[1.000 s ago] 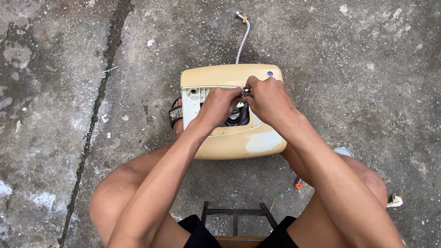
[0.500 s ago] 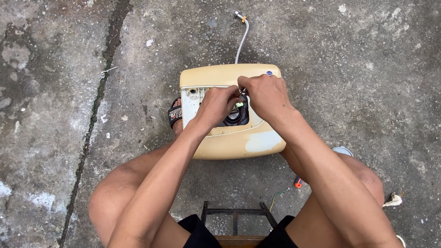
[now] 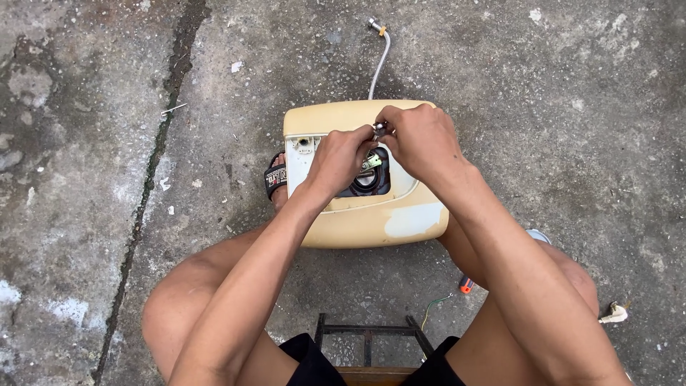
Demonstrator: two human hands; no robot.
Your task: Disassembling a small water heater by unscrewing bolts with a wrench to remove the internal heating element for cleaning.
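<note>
Casing point(image 3: 357, 225): cream-yellow, looks like smooth plastic with a dull sheen; one paler patch point(image 3: 411, 218) where the finish appears worn or peeled. Inner panel point(image 3: 300, 161): whitish, matt, looks plastic. Round opening point(image 3: 371, 182): dark, glossy rim, material cannot be told. Small part point(image 3: 379, 130) pinched between left hand point(image 3: 343, 161) and right hand point(image 3: 421, 139): grey, shiny, looks metal. Hose point(image 3: 381, 61): braided, silvery, metal look, with a metal end fitting. Ground point(image 3: 536, 86): rough matt concrete, stained and cracked. Stool frame point(image 3: 368, 332): dark, matt metal; seat edge looks wooden. Shorts point(image 3: 314, 364): black cloth. Sandal strap point(image 3: 275, 179): black, matt.
</note>
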